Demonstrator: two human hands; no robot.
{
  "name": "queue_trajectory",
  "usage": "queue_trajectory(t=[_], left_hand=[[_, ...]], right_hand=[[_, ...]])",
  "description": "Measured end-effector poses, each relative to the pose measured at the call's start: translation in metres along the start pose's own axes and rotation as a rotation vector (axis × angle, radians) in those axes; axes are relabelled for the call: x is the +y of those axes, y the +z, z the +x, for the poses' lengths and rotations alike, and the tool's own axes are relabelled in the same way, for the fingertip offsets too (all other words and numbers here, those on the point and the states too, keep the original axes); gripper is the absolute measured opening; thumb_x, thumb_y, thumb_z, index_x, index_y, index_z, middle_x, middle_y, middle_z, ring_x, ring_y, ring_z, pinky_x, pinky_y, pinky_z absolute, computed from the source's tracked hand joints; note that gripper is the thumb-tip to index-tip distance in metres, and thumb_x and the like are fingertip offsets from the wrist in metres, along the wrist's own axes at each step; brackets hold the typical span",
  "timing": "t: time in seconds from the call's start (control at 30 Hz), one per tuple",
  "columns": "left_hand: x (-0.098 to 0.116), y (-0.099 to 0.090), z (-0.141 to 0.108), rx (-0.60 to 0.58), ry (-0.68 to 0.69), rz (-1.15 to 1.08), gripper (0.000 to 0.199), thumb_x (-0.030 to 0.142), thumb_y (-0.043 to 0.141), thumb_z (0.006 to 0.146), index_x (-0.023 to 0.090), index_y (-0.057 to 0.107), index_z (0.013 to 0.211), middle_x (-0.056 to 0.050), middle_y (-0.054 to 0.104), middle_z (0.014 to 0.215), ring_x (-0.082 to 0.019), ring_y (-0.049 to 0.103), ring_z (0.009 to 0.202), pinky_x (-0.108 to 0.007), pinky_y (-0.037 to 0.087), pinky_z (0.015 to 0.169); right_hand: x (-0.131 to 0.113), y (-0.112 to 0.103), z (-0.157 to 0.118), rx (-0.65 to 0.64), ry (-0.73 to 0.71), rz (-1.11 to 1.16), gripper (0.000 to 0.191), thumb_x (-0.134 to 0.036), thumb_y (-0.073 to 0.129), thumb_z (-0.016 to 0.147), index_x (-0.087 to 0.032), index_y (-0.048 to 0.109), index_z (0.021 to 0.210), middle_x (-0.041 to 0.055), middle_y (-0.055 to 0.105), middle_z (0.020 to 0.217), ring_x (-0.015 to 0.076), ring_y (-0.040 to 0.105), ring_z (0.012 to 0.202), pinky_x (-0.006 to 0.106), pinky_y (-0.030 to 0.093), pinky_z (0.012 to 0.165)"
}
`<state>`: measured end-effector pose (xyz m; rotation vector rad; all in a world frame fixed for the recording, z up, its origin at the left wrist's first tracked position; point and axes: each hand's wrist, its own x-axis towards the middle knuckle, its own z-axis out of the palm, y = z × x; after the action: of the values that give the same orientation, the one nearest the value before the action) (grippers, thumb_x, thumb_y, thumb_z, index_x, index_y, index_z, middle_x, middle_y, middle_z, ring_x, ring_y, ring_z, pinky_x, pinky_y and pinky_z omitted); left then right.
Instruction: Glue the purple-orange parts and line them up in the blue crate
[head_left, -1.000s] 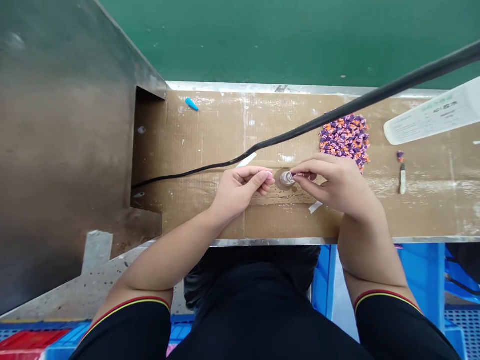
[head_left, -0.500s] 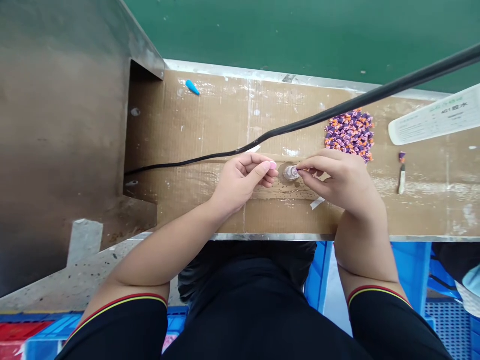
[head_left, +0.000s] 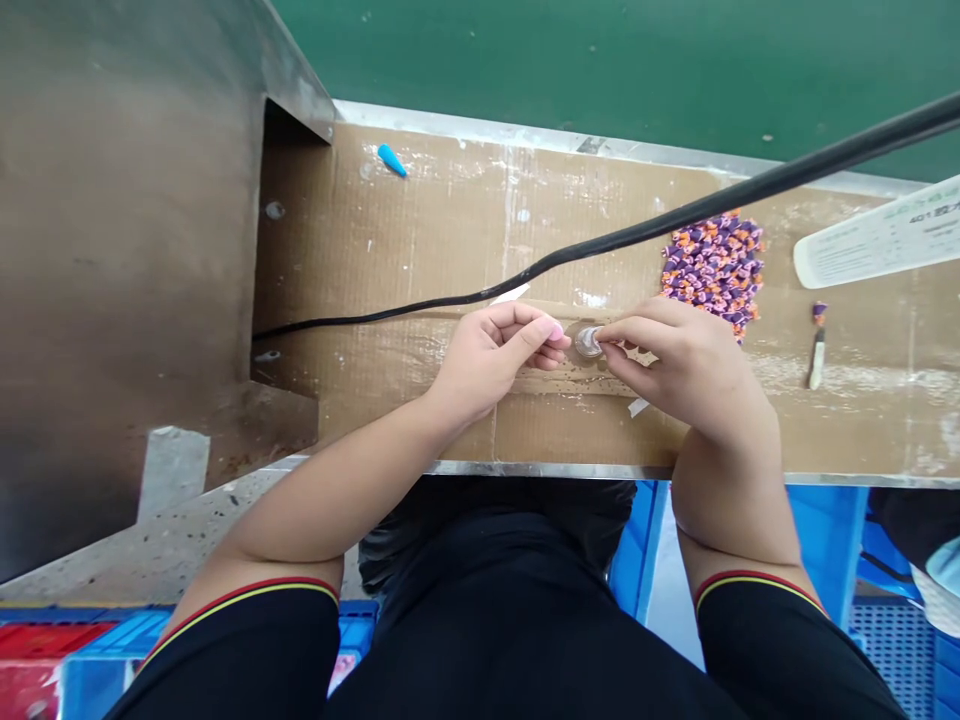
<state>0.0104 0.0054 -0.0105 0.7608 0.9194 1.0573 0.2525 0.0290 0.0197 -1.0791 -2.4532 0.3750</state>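
While the right hand (head_left: 679, 365) pinches a small round glassy piece (head_left: 589, 342) between thumb and fingertips over the cardboard-covered counter (head_left: 450, 200), the left hand (head_left: 499, 355) curls shut just beside it, any grip hidden. A full heap of purple-and-orange pieces (head_left: 712, 265) remains on the counter, just beyond the right hand.
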Motion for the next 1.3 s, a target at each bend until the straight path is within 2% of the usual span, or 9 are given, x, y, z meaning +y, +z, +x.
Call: queue_trajectory(t=[0.13, 0.23, 0.33, 0.47, 0.63, 0.77, 0.93, 1.13, 1.3], left_hand=[[-0.001, 0.000, 0.002, 0.035, 0.062, -0.006, 0.030, 0.044, 0.097, 0.083, 0.018, 0.083, 0.080, -0.003, 0.074, 0.078, -0.008, 0.065, 0.070, -0.020, 0.058, 0.067], [-0.002, -0.001, 0.003, 0.061, 0.013, -0.053, 0.034, 0.048, 0.100, 0.080, 0.018, 0.083, 0.086, -0.002, 0.074, 0.077, -0.008, 0.065, 0.068, -0.020, 0.057, 0.063], [-0.003, -0.001, 0.003, 0.063, -0.022, -0.086, 0.044, 0.054, 0.101, 0.079, 0.017, 0.082, 0.093, -0.005, 0.079, 0.085, -0.011, 0.072, 0.074, -0.023, 0.064, 0.072], [-0.005, 0.001, 0.003, 0.059, 0.015, -0.072, 0.051, 0.060, 0.101, 0.077, 0.017, 0.082, 0.097, -0.007, 0.083, 0.095, -0.015, 0.080, 0.084, -0.027, 0.069, 0.086], [-0.009, 0.004, 0.001, 0.049, 0.095, -0.041, 0.046, 0.056, 0.100, 0.081, 0.018, 0.084, 0.102, -0.009, 0.086, 0.103, -0.019, 0.084, 0.095, -0.031, 0.071, 0.095], [-0.009, 0.002, 0.003, 0.073, 0.133, -0.014, 0.041, 0.056, 0.101, 0.079, 0.021, 0.087, 0.094, -0.007, 0.086, 0.100, -0.015, 0.081, 0.089, -0.027, 0.069, 0.089], [-0.008, -0.003, 0.006, 0.073, 0.100, -0.013, 0.041, 0.058, 0.103, 0.075, 0.022, 0.086, 0.083, -0.005, 0.082, 0.086, -0.010, 0.071, 0.076, -0.023, 0.063, 0.079], [-0.009, -0.006, 0.006, 0.026, 0.037, -0.075, 0.035, 0.050, 0.102, 0.079, 0.024, 0.088, 0.096, -0.005, 0.085, 0.106, -0.014, 0.079, 0.093, -0.029, 0.067, 0.097], [-0.012, -0.004, 0.007, 0.051, 0.023, -0.119, 0.034, 0.049, 0.105, 0.074, 0.025, 0.088, 0.093, -0.004, 0.085, 0.103, -0.012, 0.079, 0.091, -0.025, 0.068, 0.090]], right_hand=[[-0.002, -0.006, 0.002, -0.029, 0.059, 0.028, 0.013, -0.025, 0.069, 0.103, -0.029, 0.080, 0.097, 0.0056, 0.080, 0.092, 0.0239, 0.074, 0.080, 0.039, 0.059, 0.071], [-0.013, -0.007, 0.004, 0.088, 0.115, 0.127, 0.011, -0.024, 0.072, 0.101, -0.030, 0.079, 0.096, 0.0037, 0.081, 0.091, 0.0208, 0.071, 0.072, 0.038, 0.060, 0.067], [-0.030, 0.000, 0.006, 0.250, 0.207, 0.348, 0.008, -0.024, 0.072, 0.102, -0.029, 0.078, 0.100, 0.0032, 0.081, 0.092, 0.0203, 0.075, 0.074, 0.036, 0.064, 0.065], [-0.047, 0.016, 0.009, 0.283, 0.278, 0.558, 0.006, -0.029, 0.070, 0.104, -0.027, 0.076, 0.104, 0.0050, 0.082, 0.098, 0.0205, 0.079, 0.081, 0.036, 0.070, 0.069], [-0.051, 0.024, 0.013, 0.311, 0.225, 0.520, 0.006, -0.025, 0.069, 0.103, -0.028, 0.074, 0.101, 0.0052, 0.083, 0.099, 0.0217, 0.082, 0.089, 0.035, 0.071, 0.073], [-0.052, 0.024, 0.014, 0.302, 0.168, 0.436, 0.011, -0.021, 0.067, 0.103, -0.029, 0.073, 0.099, 0.0033, 0.085, 0.100, 0.0199, 0.081, 0.087, 0.034, 0.070, 0.074], [-0.053, 0.026, 0.014, 0.291, 0.178, 0.418, 0.009, -0.022, 0.068, 0.101, -0.029, 0.073, 0.099, 0.0024, 0.084, 0.097, 0.0199, 0.080, 0.083, 0.034, 0.068, 0.073], [-0.052, 0.025, 0.013, 0.314, 0.207, 0.438, 0.009, -0.026, 0.067, 0.103, -0.030, 0.074, 0.099, 0.0038, 0.086, 0.101, 0.0228, 0.083, 0.091, 0.038, 0.071, 0.080], [-0.051, 0.026, 0.014, 0.364, 0.160, 0.417, 0.010, -0.023, 0.069, 0.103, -0.029, 0.076, 0.100, 0.0021, 0.087, 0.101, 0.0194, 0.081, 0.085, 0.034, 0.069, 0.076]])
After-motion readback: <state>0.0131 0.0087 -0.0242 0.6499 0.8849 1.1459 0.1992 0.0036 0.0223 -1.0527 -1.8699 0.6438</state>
